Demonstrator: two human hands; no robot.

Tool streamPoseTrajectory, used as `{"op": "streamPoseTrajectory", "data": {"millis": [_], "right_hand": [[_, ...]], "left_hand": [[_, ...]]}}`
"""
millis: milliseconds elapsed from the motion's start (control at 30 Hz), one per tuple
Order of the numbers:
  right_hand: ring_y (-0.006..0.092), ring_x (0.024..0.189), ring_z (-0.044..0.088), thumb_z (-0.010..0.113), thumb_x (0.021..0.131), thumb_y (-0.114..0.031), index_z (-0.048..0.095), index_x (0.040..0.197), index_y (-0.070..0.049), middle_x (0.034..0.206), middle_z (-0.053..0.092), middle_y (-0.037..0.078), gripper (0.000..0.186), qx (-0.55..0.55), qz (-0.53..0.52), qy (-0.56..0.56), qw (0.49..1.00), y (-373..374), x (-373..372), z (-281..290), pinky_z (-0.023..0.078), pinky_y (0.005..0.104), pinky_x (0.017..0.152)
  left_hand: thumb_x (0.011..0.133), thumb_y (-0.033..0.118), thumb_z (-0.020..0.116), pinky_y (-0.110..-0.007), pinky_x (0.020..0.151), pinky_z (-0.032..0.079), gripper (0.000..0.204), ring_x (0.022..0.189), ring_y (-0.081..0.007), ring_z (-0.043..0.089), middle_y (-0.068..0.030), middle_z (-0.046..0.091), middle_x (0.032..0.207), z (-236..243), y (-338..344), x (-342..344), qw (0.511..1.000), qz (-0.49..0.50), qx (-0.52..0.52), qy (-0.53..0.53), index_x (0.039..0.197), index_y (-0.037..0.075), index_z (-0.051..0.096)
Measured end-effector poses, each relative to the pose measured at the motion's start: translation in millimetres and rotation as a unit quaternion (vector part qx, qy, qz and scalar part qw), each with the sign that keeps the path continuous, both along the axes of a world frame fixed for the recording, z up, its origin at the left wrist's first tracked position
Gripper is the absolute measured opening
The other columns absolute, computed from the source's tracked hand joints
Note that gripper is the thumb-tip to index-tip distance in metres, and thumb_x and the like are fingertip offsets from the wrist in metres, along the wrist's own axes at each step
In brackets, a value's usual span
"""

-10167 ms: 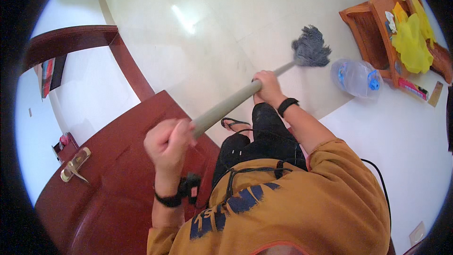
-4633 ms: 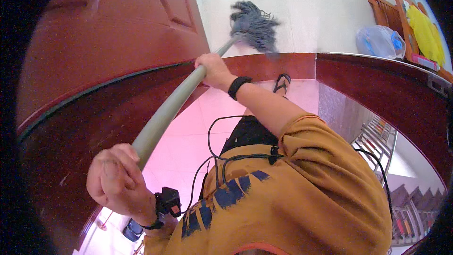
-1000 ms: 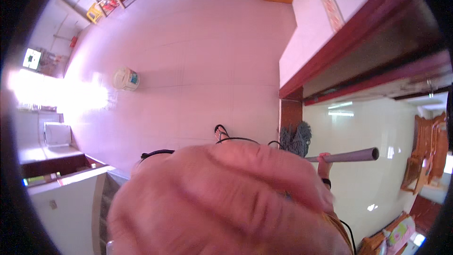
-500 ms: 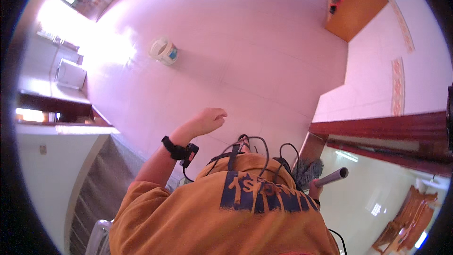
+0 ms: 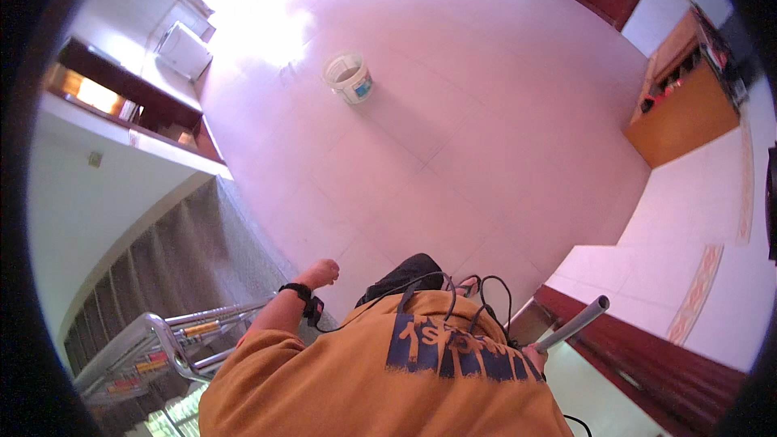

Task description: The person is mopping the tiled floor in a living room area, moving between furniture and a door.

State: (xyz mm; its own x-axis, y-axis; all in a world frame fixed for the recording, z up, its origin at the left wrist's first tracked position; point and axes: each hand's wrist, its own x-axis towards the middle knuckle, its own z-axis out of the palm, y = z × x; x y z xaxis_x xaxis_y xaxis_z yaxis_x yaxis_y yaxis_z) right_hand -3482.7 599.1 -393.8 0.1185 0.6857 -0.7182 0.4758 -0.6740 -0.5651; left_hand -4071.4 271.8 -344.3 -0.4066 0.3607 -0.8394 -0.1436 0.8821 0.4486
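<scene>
My left hand (image 5: 323, 273) hangs out in front of my left side over the pale tiled floor. Its fingers are loosely curled in, with nothing seen in them. On that wrist sits a black strap with a small dark box. My right hand (image 5: 534, 355), partly hidden by my orange shirt, is closed around a grey pole (image 5: 576, 323). The pole slants up and to the right, its hollow end uppermost; its lower part is out of sight. Farther ahead on the floor stands a white bucket (image 5: 350, 86) with a blue patch, apart from both hands.
Steps (image 5: 174, 255) with a shiny metal railing (image 5: 162, 340) lie close on my left. An orange-brown cabinet (image 5: 688, 117) stands against the right wall, and a dark red door frame (image 5: 647, 340) is near my right. A white box-like appliance (image 5: 183, 50) is far left.
The view has turned left, so the bucket and cabinet sit farther right and the railing shows more. My left hand has dropped back toward my body. The pole stays in my right hand.
</scene>
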Motion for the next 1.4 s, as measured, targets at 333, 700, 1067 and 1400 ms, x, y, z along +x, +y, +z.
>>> {"op": "streamPoseTrajectory", "data": {"millis": [333,700,1067,1400], "right_hand": [[0.0153,0.06,0.046,0.067,0.058,-0.002,0.049,0.064,-0.008,0.065,0.047,0.0,0.02,0.111,0.073,0.038,0.99,132.0,-165.2,82.8,0.04,0.0316,0.058],[0.016,0.06,0.05,0.059,0.064,-0.003,0.05,0.067,-0.004,0.063,0.051,0.005,0.01,0.304,0.045,0.09,0.947,217.8,-377.5,187.7,0.042,0.0293,0.061],[0.0157,0.067,0.048,0.056,0.073,-0.006,0.042,0.074,-0.008,0.065,0.044,0.003,0.014,0.377,0.046,0.223,0.898,303.9,-571.8,270.6,0.038,0.0294,0.073],[0.0142,0.062,0.045,0.059,0.075,-0.01,0.045,0.071,-0.007,0.06,0.041,0.001,0.015,0.406,0.045,0.374,0.833,432.4,-750.5,305.1,0.038,0.0272,0.066]], "left_hand": [[0.073,0.013,0.051,-0.032,0.062,0.049,0.028,0.063,-0.0199,0.061,-0.0123,0.062,0.073,39.1,29.6,12.0,0.999,-0.01,-0.009,0.047,0.094,-0.003,0.059],[0.074,0.012,0.049,-0.034,0.062,0.05,0.028,0.063,-0.0209,0.061,-0.0123,0.062,0.074,4.9,-5.4,-158.6,0.983,0.156,0.063,0.076,0.096,-0.001,0.059],[0.073,0.013,0.048,-0.036,0.065,0.05,0.027,0.062,-0.027,0.062,-0.0175,0.063,0.076,28.8,56.3,-307.3,0.973,0.103,-0.007,0.208,0.092,0.0,0.061],[0.074,0.013,0.052,-0.031,0.063,0.049,0.029,0.065,-0.018,0.061,-0.0115,0.062,0.075,73.4,127.3,-332.0,0.952,0.24,-0.016,0.19,0.097,-0.004,0.058]]}}
